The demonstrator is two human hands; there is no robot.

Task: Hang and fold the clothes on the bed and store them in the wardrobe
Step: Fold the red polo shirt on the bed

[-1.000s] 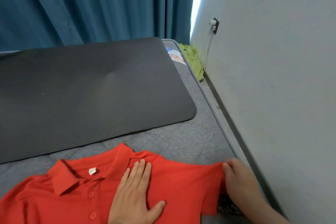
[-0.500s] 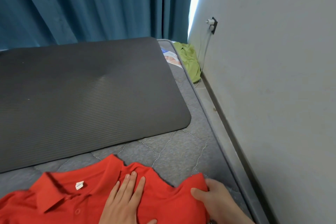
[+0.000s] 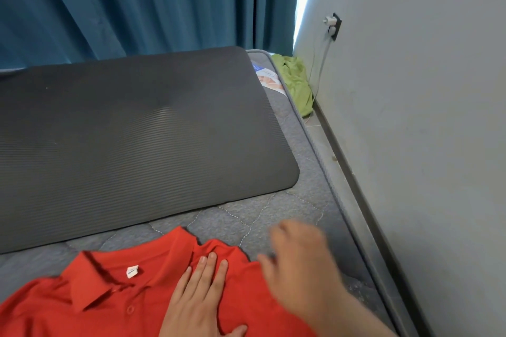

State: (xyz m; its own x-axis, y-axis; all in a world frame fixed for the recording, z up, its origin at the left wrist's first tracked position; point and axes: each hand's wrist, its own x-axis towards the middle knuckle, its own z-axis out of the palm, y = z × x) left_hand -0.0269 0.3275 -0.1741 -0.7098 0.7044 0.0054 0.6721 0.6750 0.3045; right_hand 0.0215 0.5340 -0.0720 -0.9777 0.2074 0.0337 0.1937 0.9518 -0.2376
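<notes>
A red polo shirt (image 3: 109, 304) lies face up on the grey quilted mattress (image 3: 273, 216) at the bottom of the view, with its collar and white label showing. My left hand (image 3: 202, 301) rests flat on the shirt's chest just right of the collar, fingers spread and holding nothing. My right hand (image 3: 298, 262) is blurred by motion above the shirt's right shoulder edge. Its fingers are loose and apart, and no fabric shows in them. The right sleeve is out of sight, either folded in or under the hand.
A dark ribbed foam mat (image 3: 137, 131) covers most of the bed beyond the shirt. A green cloth (image 3: 297, 82) and a printed leaflet (image 3: 269, 81) lie at the far right corner. The grey wall (image 3: 424, 145), with a plugged socket (image 3: 332, 26), runs along the right. Blue curtains (image 3: 137, 3) hang behind.
My right hand drew the right sleeve inward over the shirt, then let go and lifted. The left hand stayed flat on the chest. The view shifted slightly.
</notes>
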